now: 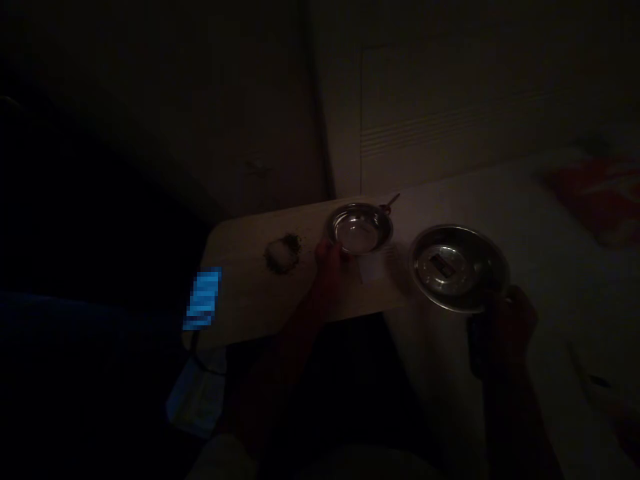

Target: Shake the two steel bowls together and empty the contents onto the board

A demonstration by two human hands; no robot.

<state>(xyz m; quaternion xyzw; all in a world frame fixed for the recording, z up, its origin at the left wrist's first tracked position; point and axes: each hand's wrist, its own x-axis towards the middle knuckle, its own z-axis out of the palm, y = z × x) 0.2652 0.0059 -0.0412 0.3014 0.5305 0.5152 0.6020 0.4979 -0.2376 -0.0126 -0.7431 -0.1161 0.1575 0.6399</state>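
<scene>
1. Dimly lit, the small bowl [360, 230], a shiny metal one, is over the right part of a wooden table [240, 280]; whether it touches the top, I cannot tell.
2. At the near left edge of the small bowl is the left hand [329, 257], pinching its rim.
3. To the right of the small bowl and a little nearer, apart from it, is the large bowl [453, 293], with a dark label [443, 266] on its bottom.
4. The right hand [513, 317], farther right of the small bowl, has its fingers closed on the near right rim of the large bowl; the finger details are lost in the dark.
5. Left of the small bowl, dark bits [283, 268] lie in a rough ring around a pale patch [283, 252] on the wooden table.
6. Just behind the small bowl, to its right, a thin handle [394, 199] sticks up.
7. Far right of the small bowl is a blurred red thing [600, 200].
</scene>
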